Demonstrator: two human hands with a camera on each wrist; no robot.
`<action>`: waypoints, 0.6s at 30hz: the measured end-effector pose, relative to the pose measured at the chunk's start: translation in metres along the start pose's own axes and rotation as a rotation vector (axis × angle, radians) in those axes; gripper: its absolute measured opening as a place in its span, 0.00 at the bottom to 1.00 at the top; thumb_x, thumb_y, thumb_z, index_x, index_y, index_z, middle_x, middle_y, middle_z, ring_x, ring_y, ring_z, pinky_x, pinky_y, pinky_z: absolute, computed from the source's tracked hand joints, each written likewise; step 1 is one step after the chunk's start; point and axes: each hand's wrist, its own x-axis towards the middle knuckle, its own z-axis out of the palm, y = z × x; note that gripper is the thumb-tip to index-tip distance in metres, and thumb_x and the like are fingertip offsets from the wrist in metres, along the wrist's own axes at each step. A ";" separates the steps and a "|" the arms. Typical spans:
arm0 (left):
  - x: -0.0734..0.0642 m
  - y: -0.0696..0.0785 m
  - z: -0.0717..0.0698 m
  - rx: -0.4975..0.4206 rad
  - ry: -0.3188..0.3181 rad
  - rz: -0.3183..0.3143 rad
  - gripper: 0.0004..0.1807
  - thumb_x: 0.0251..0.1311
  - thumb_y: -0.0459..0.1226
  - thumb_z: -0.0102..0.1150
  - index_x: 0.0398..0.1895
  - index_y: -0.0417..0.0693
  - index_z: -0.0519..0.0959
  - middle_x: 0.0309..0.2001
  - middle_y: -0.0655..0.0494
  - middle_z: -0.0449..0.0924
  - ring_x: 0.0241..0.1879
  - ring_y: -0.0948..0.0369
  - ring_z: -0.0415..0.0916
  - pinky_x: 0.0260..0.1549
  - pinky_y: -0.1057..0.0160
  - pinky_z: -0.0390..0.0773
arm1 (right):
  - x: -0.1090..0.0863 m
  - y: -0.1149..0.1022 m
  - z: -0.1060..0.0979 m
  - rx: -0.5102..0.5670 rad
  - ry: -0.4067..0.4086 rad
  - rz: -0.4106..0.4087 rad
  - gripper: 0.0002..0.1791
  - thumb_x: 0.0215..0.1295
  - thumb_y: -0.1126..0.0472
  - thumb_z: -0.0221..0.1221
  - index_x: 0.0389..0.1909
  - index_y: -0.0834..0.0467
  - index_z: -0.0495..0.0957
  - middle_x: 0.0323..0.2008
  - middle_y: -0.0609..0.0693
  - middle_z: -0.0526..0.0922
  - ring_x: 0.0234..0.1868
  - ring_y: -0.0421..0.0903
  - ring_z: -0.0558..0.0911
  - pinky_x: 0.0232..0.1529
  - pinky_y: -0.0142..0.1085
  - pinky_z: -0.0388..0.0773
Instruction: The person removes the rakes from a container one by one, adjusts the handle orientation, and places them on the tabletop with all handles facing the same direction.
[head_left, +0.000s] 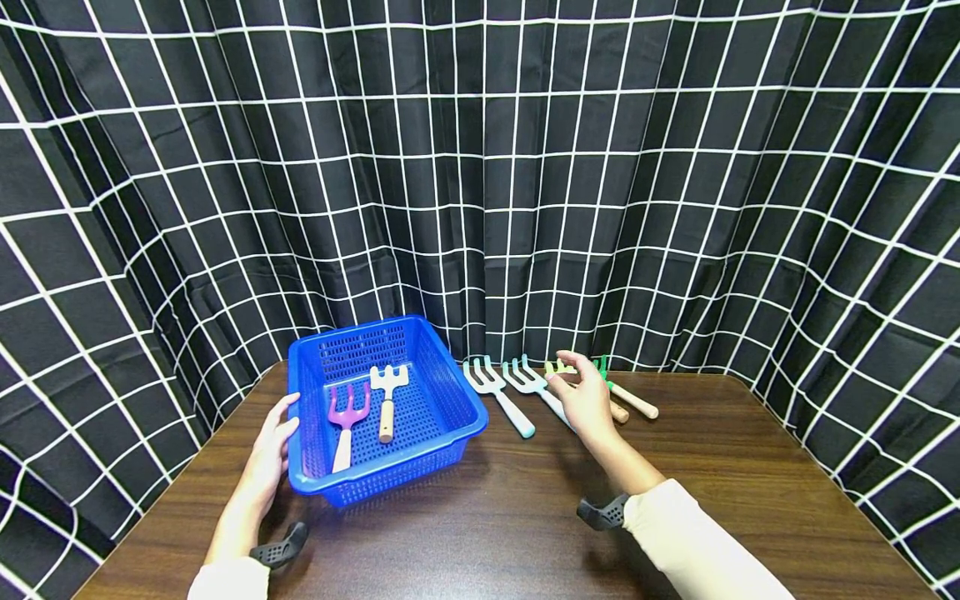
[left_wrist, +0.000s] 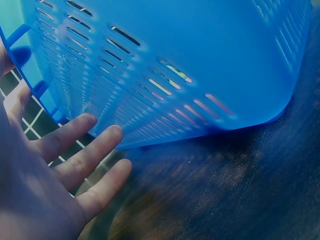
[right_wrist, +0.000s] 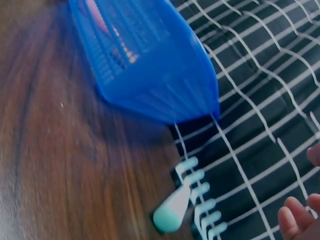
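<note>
A blue plastic basket [head_left: 408, 477] stands on the left of the table. My left hand [head_left: 264, 462] is at its left side, fingertips by the rim and relaxed fingers spread along the slotted wall. Inside lie a purple hand fork [head_left: 349, 417] and a white hand fork [head_left: 387, 382] with a wooden handle. My right hand [head_left: 588, 400] hovers over the row of tools with nothing in its fingers. It partly hides a lime-green hand fork [head_left: 558, 367]. To its left lie two pale blue hand forks, one nearer the basket [head_left: 513, 414] and one nearer the hand [head_left: 553, 403].
A green hand fork [head_left: 633, 400] with a light handle lies at the right end of the row. The brown wooden table [head_left: 480, 533] ends at a black curtain [head_left: 480, 208] with a white grid, which surrounds it at the back and sides.
</note>
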 end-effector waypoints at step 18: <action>-0.001 0.002 0.000 0.016 -0.001 0.001 0.26 0.77 0.44 0.35 0.73 0.50 0.49 0.47 0.64 0.79 0.41 0.61 0.82 0.34 0.61 0.81 | -0.021 -0.051 0.038 0.074 -0.222 -0.114 0.24 0.57 0.68 0.66 0.56 0.61 0.76 0.56 0.59 0.75 0.47 0.57 0.83 0.47 0.49 0.78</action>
